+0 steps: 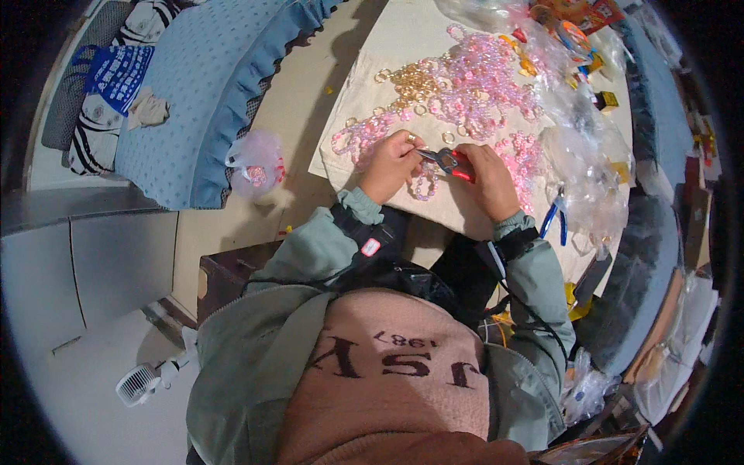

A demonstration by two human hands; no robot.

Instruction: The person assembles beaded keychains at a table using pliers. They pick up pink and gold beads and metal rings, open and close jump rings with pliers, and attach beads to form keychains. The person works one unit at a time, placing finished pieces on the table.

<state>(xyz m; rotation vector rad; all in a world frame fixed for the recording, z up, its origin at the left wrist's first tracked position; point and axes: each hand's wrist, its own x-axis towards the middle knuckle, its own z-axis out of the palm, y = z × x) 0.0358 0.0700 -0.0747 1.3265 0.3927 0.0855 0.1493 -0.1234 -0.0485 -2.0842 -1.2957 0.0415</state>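
Our right hand [487,180] grips red-handled pliers [452,163]; our left hand [390,164] pinches a small ring [411,139] at their tip, near the counter [403,39] edge, pink bead piles [473,85] crowding ahead.

Two pliers: red-handled pliers [452,163] and blue-handled pliers [555,218].

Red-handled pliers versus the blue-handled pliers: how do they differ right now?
The red-handled pliers are in the right hand, jaws pointing toward the left hand over the cloth; the blue-handled pliers lie untouched near the table's right edge, beside clear plastic bags. The red pair's handles are mostly covered by fingers; the blue pair's show fully. Both are small hand pliers.
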